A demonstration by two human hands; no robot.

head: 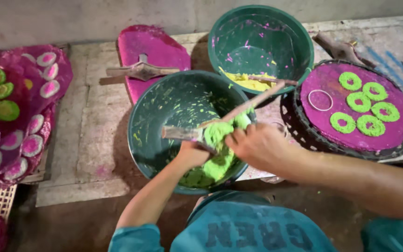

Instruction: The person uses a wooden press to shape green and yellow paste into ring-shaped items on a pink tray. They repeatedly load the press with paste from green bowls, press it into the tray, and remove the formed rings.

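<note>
1. Hands meet over a dark green bowl on the surface.
2. Left hand is closed around a lump of bright green paste at the bowl's near rim.
3. Right hand grips a stick and presses on the paste.
4. Beyond the hands, a second bowl holds yellow paste.
5. Right of them, a purple tray carries green rings.

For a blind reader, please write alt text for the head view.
Two hands, left and right, work green paste in a green bowl. A purple tray with green rings stands at right.
</note>
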